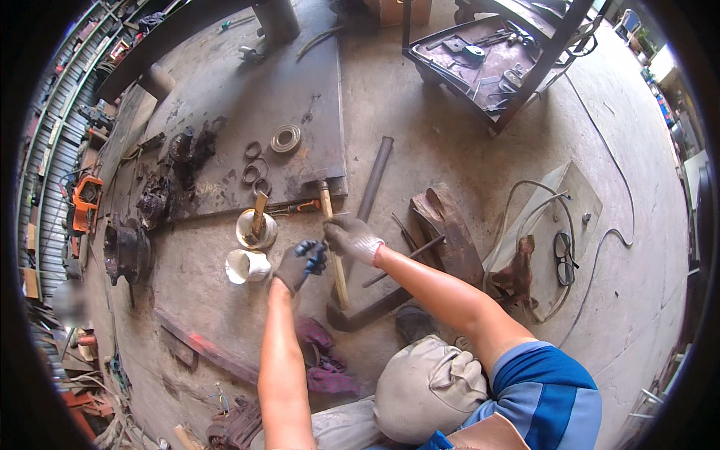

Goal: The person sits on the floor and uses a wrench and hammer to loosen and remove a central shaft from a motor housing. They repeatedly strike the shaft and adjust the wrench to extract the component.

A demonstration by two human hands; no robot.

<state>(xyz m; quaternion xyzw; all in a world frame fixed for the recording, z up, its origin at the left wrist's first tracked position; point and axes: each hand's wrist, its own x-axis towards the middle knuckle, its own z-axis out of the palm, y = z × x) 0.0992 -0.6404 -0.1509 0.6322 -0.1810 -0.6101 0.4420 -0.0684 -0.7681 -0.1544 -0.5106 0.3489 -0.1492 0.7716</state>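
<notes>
My right hand (354,238), in a grey work glove with a pale cuff, is closed round the wooden handle of a hammer (339,281). The handle shows above and below the glove, and its far end meets a dark head at the steel plate's near edge. My left hand (298,265), in a dark glove with blue on the fingers, is held just left of the handle with its fingers curled. Whatever may be inside them is hidden. Left of it are a white cup (247,266) lying tilted and a white tub (256,229) with a brush-like wooden piece in it.
On the steel plate (289,82) lie a bearing (286,139), several rings (250,175) and greasy dark parts (182,146). A long bent pipe (376,180) lies right of the hammer. Farther right are a rusty metal channel (450,232), eyeglasses (564,259) and a tool cart (480,64).
</notes>
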